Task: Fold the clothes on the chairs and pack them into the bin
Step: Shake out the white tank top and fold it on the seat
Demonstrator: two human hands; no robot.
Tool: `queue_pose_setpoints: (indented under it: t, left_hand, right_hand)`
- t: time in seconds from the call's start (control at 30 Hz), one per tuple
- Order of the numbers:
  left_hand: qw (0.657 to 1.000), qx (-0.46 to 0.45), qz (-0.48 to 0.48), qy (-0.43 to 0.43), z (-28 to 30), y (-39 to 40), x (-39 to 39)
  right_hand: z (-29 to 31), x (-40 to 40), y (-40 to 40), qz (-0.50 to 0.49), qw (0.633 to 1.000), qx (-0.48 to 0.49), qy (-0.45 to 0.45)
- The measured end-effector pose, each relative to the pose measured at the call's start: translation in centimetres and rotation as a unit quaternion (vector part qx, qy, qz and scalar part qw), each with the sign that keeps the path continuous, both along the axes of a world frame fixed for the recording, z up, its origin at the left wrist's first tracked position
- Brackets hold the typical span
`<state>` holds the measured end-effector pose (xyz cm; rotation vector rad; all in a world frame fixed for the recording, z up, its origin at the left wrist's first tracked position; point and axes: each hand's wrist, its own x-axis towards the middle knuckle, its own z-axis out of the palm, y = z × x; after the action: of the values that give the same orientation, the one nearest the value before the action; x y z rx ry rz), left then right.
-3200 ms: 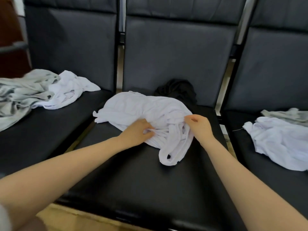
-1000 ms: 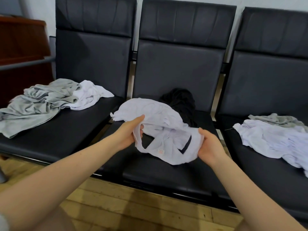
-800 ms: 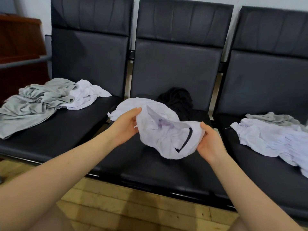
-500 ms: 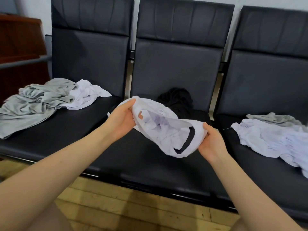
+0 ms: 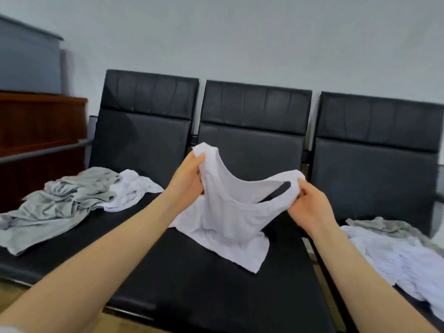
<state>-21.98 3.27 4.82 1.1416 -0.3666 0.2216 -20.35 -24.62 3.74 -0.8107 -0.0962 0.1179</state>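
White top (image 5: 230, 212) held mid-frame, straps pinched by left hand (image 5: 189, 179) and right hand (image 5: 310, 207), hem draped on middle chair (image 5: 211, 292). Grey wall (image 5: 240, 39) behind.

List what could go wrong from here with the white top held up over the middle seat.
1. The left hand and right hand each pinch only one strap of the white tank top; a thin grip could slip and let it collapse.
2. Its hem drags on the middle seat, so it may bunch when laid flat.
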Motion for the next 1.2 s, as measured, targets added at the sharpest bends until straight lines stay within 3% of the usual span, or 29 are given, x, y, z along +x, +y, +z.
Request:
queue_pose_setpoints:
  t: [0.17, 0.3, 0.43, 0.6, 0.73, 0.87, 1.03, 1.2]
  left_hand:
    - [0.995, -0.021, 0.071, -0.063, 9.6, -0.7, -0.7]
    - [0.990, -0.073, 0.081, -0.092, 16.5, -1.3, -2.7]
    - [0.981, -0.058, 0.093, -0.163, 22.5, -2.1, -5.4]
    - [0.962, -0.082, 0.119, -0.232, 28.0, -2.3, -7.3]
    - [0.968, -0.037, 0.220, -0.117, 25.7, -2.8, -4.8]
    - [0.969, -0.027, 0.246, -0.004, 22.1, -3.1, -2.9]
    - [0.981, -0.065, 0.174, 0.055, 19.9, -3.9, -2.0]
    - [0.992, -0.099, 0.066, 0.050, 17.1, -6.0, -2.1]
  right_hand:
    - [10.5, -0.9, 0.4, -0.045, 0.997, -0.008, -0.056]
    - [17.4, -3.6, 1.4, -0.057, 0.985, -0.037, -0.156]
    - [22.9, -5.6, 1.3, -0.063, 0.964, 0.033, -0.257]
    - [27.3, -6.8, 0.7, -0.115, 0.932, -0.002, -0.343]
    - [24.9, -5.5, 1.2, -0.238, 0.924, -0.143, -0.263]
    - [22.0, -4.1, -0.3, -0.257, 0.951, -0.126, -0.119]
    - [19.9, -3.5, -2.2, -0.204, 0.974, -0.083, -0.049]
    - [17.5, -4.1, -2.1, -0.106, 0.986, -0.093, -0.090]
